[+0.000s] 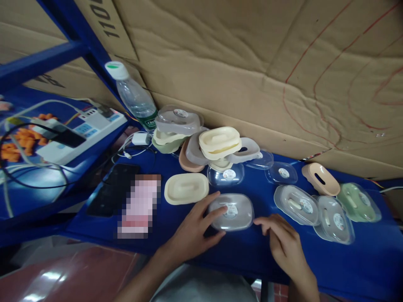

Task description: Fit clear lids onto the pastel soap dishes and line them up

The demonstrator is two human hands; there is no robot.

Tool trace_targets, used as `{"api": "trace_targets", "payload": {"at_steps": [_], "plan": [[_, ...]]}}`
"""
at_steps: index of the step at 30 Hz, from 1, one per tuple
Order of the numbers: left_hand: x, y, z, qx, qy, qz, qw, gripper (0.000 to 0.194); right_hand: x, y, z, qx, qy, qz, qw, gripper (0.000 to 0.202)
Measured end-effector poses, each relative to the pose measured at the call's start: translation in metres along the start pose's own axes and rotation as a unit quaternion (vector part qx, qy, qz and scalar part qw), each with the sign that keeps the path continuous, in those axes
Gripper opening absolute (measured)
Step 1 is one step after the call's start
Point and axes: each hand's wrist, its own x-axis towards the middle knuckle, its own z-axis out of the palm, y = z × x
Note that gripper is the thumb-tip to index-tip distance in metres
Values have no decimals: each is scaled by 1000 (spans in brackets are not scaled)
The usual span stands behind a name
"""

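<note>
The two hands were well apart from each other: the left hand [197, 222] had its fingers spread over the left end of a lidded case [241, 220], touching its top, and the right hand [285, 243] was half curled just beside the other end; whether it held something small, I could not tell. The case lay flat on the blue table [245, 249], between the hands. In my judgement it was light, of thin and rather stiff plastic, with a smooth lid which could slip or crack under strong pressing, so it was best to hold it by the two short ends. A little farther there were two phones, one black [110, 191] and one with a blurred screen [138, 205], one cream tray [186, 188] and, at right, three labelled cases [296, 205]. Behind them I counted one peach tray [329, 181] and three loose clear lids [281, 173]. Farther stood a pile of trays [219, 138], too overlapped for exact counting, then one bottle [137, 98] near the cardboard [220, 63].
</note>
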Motion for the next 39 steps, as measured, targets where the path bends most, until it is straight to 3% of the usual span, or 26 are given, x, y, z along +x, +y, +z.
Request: {"api": "trace_targets", "payload": {"at_steps": [4,8,13,18,22,29,34,39], "plan": [[0,1,-1,-16,-9,-2,1000,66,-8,12,-22,-115,-24,82,990,51],[1,3,-3,-21,-12,-3,1000,65,-24,20,-38,-148,-24,101,983,49],[1,3,-5,-25,-3,-8,1000,67,-30,25,-19,-171,-119,162,965,57],[0,2,-3,-35,-3,-3,999,65,-31,29,-11,-180,-127,192,956,57],[-1,2,-1,-29,-9,-4,1000,68,-35,35,-14,-165,-143,179,959,61],[0,2,-2,-24,-5,7,1000,70,-41,34,-12,-153,-126,149,969,60],[0,4,-4,-30,-4,0,1000,70,-43,37,-24,-145,-106,138,974,60],[-1,1,-3,-33,-9,7,999,70,-40,32,-24,-146,-114,140,973,50]]}}
